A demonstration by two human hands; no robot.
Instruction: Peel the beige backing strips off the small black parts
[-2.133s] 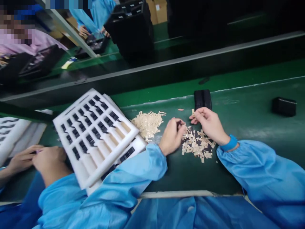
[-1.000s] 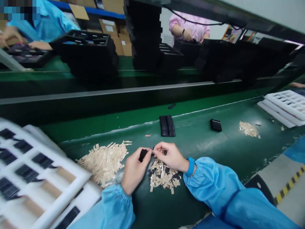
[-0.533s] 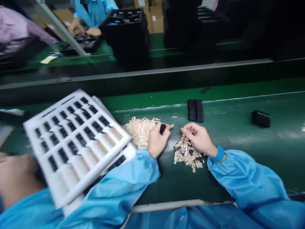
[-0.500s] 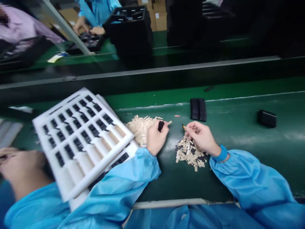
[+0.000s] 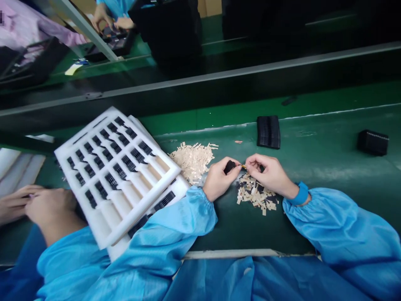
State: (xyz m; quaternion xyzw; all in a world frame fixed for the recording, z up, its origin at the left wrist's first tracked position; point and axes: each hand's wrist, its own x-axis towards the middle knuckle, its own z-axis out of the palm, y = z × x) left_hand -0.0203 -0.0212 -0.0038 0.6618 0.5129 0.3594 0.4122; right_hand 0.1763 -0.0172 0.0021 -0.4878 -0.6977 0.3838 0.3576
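- over the near edge of the smaller mixed pile of pale and black cut pieces (image 5: 257,196), the two hands now meet at the fingertips; half a second earlier they were well apart.
- left hand (image 5: 219,179): curled and clamped on a small black block (image 5: 229,167), its fingertips turned toward the other hand.
- right hand (image 5: 272,173): thumb and forefinger pinched on a tiny yellow-orange piece (image 5: 243,166), which lies between the two sets of fingertips; earlier it stood clear of the left hand.
- whether that piece touches the black block is too small to tell.
- both wrists are low, forearms coming in from either side in blue sleeves (image 5: 341,217), with a blue band (image 5: 300,194) on the right wrist.
- larger pile of pale cut pieces (image 5: 193,161): just beyond the left hand, beside the white foam tray (image 5: 139,210), which bears rows of black parts.
- black ribbed stack (image 5: 268,133): beyond the right hand on the green bench top (image 5: 332,163), lying where it was; another black block (image 5: 372,143) sits well off to the right.
- yellow paper slip (image 5: 73,69), upper left: any print too small to read.
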